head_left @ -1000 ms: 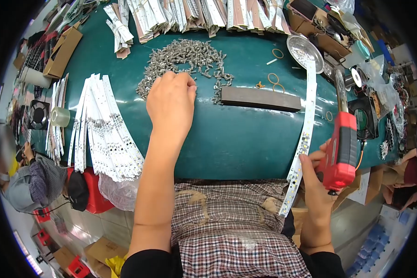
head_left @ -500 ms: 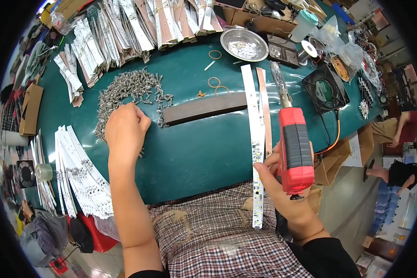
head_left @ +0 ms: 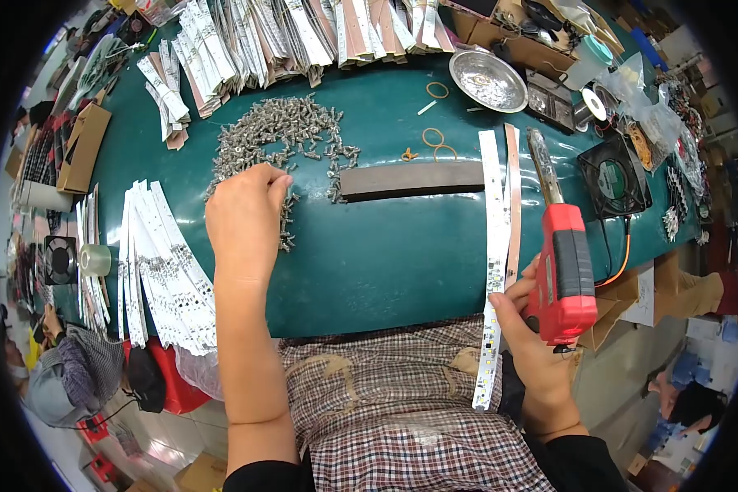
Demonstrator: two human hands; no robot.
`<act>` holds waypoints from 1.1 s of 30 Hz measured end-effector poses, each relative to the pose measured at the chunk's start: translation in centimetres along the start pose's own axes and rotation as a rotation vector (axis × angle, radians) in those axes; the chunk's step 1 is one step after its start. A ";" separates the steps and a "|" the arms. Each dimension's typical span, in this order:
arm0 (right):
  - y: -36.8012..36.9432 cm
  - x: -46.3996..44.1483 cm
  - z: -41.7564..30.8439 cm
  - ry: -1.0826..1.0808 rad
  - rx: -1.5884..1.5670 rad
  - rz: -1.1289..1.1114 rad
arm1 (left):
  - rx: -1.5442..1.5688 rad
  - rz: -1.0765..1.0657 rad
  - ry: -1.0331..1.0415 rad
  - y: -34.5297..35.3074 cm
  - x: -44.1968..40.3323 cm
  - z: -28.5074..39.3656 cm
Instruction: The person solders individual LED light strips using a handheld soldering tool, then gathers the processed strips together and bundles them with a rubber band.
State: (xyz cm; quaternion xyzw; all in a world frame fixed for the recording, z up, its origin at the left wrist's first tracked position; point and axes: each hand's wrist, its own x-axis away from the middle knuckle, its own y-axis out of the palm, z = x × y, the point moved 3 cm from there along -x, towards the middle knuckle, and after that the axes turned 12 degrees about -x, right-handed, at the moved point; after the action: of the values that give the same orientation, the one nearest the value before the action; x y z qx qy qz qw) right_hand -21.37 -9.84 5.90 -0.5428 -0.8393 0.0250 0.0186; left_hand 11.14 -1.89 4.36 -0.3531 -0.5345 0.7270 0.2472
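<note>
My left hand [head_left: 248, 215] is closed at the near edge of a pile of small metal screw-like parts [head_left: 279, 135]. Its fingertips are curled together, and anything they pinch is hidden. In my right hand [head_left: 537, 357] is a red and black soldering gun [head_left: 569, 275], its metal tip pointing away from me. The same hand pinches a long white LED strip board [head_left: 487, 344] between thumb and fingers, beside the gun. A pinkish-brown strip [head_left: 512, 189] lies just right of the board. The board's far end reaches past the right end of a dark bar [head_left: 414, 180].
Bundled strips [head_left: 262, 41] line the back of the green table [head_left: 377, 262]. Loose white LED boards [head_left: 162, 271] fan out at left. Toward the right are a metal bowl [head_left: 489, 80], a solder spool [head_left: 592, 105] and a black fan [head_left: 613, 182] with an orange cable. Rubber bands [head_left: 433, 138] lie behind the bar.
The whole view has shifted, so the table things appear farther right. My left hand has drawn slightly left and back from the bar's end. My right hand keeps the same hold.
</note>
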 end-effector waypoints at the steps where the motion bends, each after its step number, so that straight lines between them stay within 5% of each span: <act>1: 0.0 0.0 -0.1 -0.027 0.050 -0.030 | -0.006 -0.008 0.015 -0.1 0.0 0.1; 6: 0.0 -0.4 -1.2 -0.101 0.123 -0.125 | 0.137 0.080 0.052 -0.3 0.7 -0.1; 10: 0.6 -0.8 -2.3 -0.248 0.286 -0.133 | 0.177 -0.051 -0.056 -0.9 0.6 0.8; 22: 1.1 -0.9 -1.9 -0.276 0.254 -0.116 | 0.092 -0.013 -0.085 -0.7 1.1 -0.9; 26: 1.3 -0.3 -1.0 -0.144 0.076 -0.087 | 0.606 0.033 -0.188 -1.0 1.9 0.5; 30: 1.6 -0.3 0.4 0.017 -0.051 -0.032 | 1.153 -0.335 -0.228 -1.6 4.5 5.4; 33: 2.1 -0.3 0.6 -0.078 -0.054 -0.070 | 1.409 -0.575 -0.296 -0.3 6.4 7.7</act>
State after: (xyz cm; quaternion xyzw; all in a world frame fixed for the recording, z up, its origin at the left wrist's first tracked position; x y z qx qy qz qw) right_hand -19.39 -9.24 5.13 -0.5119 -0.8583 0.0229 -0.0276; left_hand 1.12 -1.71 4.41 0.1410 -0.0442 0.8423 0.5183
